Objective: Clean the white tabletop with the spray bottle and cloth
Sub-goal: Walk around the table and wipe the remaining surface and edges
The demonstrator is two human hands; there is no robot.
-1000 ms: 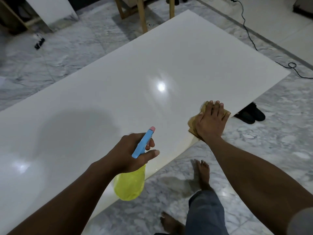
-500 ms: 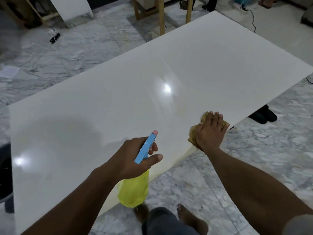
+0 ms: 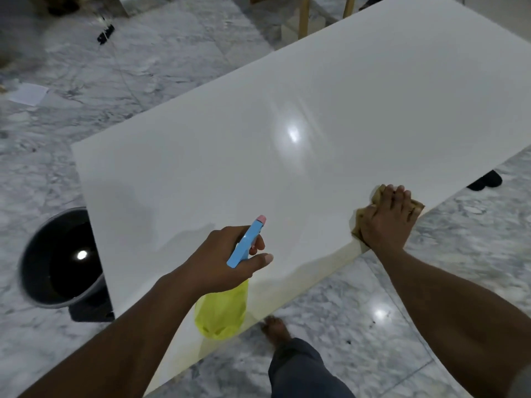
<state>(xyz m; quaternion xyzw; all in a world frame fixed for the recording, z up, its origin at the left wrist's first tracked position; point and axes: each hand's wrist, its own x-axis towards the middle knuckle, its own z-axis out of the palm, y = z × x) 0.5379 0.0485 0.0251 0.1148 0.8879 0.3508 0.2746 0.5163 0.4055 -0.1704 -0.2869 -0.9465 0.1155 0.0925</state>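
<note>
The white tabletop (image 3: 287, 173) fills the middle of the view, glossy with a light reflection. My left hand (image 3: 221, 259) grips a spray bottle (image 3: 222, 308) with a yellow body and a blue trigger head, its pink nozzle pointing over the tabletop. My right hand (image 3: 385, 222) presses flat on a tan cloth (image 3: 416, 206) at the tabletop's near edge, to the right of the bottle. Most of the cloth is hidden under the hand.
A dark bucket (image 3: 60, 259) stands on the marble floor at the table's left end. Black shoes (image 3: 485, 180) lie under the right edge. Wooden legs (image 3: 303, 18) stand behind the far edge. My bare foot (image 3: 275, 328) and trouser leg are below.
My view has shifted left, bringing the table's left end and the bucket into sight. Both hands keep their holds, with the cloth still at the near edge.
</note>
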